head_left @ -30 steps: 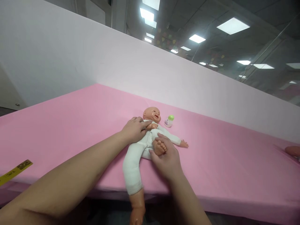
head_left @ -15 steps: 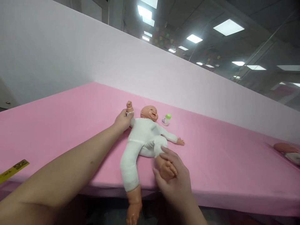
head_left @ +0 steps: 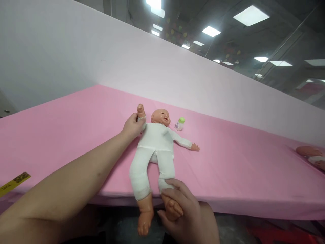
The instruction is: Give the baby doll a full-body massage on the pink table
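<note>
A baby doll (head_left: 158,137) in a white suit lies on its back on the pink-covered table (head_left: 228,162), its lower legs reaching over the near edge. My left hand (head_left: 133,125) is closed around the doll's forearm on the left, just below its raised fist. Around the lower leg on the right, my right hand (head_left: 186,206) is wrapped, with the doll's foot showing between thumb and fingers. The doll's other arm stretches out to the right. Beside its head stands a small clear bottle (head_left: 179,124) with a green cap.
A white partition (head_left: 152,67) runs along the back, with glass above it. At the far right edge another doll (head_left: 308,151) is partly in view. A yellow tag (head_left: 15,184) lies at the table's left front.
My right hand has brought the held leg down and toward me, from bent up to nearly straight. My left hand keeps its hold on the doll's arm.
</note>
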Demonstrator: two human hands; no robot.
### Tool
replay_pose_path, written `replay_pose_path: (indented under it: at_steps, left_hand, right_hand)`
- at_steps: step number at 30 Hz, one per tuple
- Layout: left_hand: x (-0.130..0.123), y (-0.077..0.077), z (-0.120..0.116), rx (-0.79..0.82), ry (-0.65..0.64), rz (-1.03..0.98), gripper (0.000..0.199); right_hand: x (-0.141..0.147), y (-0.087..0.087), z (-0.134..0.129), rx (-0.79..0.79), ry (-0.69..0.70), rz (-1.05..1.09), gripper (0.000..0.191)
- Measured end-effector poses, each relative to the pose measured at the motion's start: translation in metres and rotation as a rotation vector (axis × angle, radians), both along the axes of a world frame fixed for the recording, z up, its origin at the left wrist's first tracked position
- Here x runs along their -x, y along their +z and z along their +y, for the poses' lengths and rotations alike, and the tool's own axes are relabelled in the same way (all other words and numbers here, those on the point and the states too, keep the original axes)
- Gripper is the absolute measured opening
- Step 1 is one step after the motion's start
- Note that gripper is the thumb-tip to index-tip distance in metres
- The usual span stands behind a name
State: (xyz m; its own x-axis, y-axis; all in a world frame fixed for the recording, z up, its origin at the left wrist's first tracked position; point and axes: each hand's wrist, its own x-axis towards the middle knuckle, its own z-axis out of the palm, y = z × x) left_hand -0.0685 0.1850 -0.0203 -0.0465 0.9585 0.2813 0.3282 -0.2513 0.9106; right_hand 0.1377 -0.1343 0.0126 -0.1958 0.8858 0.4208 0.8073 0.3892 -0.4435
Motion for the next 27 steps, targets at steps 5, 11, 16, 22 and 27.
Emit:
replay_pose_path:
  at_steps: [5, 11, 16, 22, 27]
  left_hand:
    - [-0.009, 0.021, -0.028, -0.286, -0.161, 0.472, 0.041]
    - [-0.024, 0.022, -0.04, -0.393, -0.249, 0.842, 0.06]
    - [-0.022, 0.018, -0.039, -0.378, -0.27, 0.861, 0.06]
    - [-0.019, 0.018, -0.038, -0.384, -0.277, 0.705, 0.057]
    - [-0.014, 0.017, -0.031, -0.299, -0.259, 0.504, 0.055]
  right_hand:
    - [-0.002, 0.009, 0.008, -0.121, 0.012, 0.069, 0.05]
    - [-0.001, 0.015, 0.049, -0.279, 0.005, 0.157, 0.037]
    - [0.005, 0.004, 0.092, -0.231, -0.033, 0.196, 0.038]
    - [0.01, -0.013, 0.112, -0.191, -0.079, 0.216, 0.04]
    - [0.005, -0.007, 0.102, -0.218, -0.076, 0.229, 0.038]
